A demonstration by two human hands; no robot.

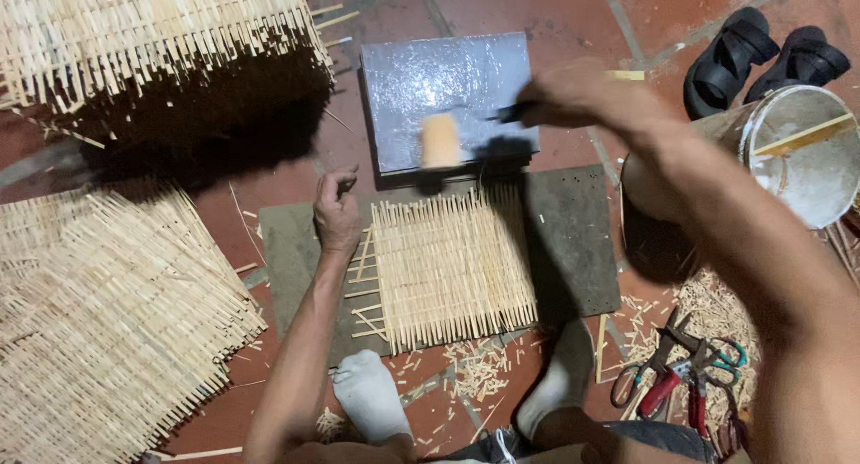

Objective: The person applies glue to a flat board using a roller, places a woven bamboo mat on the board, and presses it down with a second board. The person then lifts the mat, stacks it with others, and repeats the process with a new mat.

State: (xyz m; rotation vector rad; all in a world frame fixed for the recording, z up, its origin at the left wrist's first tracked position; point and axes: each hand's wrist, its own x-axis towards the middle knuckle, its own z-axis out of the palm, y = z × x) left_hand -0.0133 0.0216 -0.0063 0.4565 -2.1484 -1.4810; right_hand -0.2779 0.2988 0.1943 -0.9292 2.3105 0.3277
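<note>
A small woven mat of thin bamboo sticks (452, 269) lies on a dark grey pad (573, 240) on the red tiled floor. My left hand (336, 211) rests at the mat's upper left corner, fingers curled, holding nothing I can see. My right hand (573, 95) grips the dark handle of a paint roller, whose pale orange roller (441, 141) sits on a shiny grey tray (448, 74) just beyond the mat. The hand and roller are blurred by motion.
Stacks of finished woven mats lie at the left (107, 330) and top left (152, 34). A metal bucket (802, 155) stands at right, black sandals (761, 56) behind it. Scissors and pliers (681, 379) lie among stick cuttings. My socked feet (372, 397) are below the mat.
</note>
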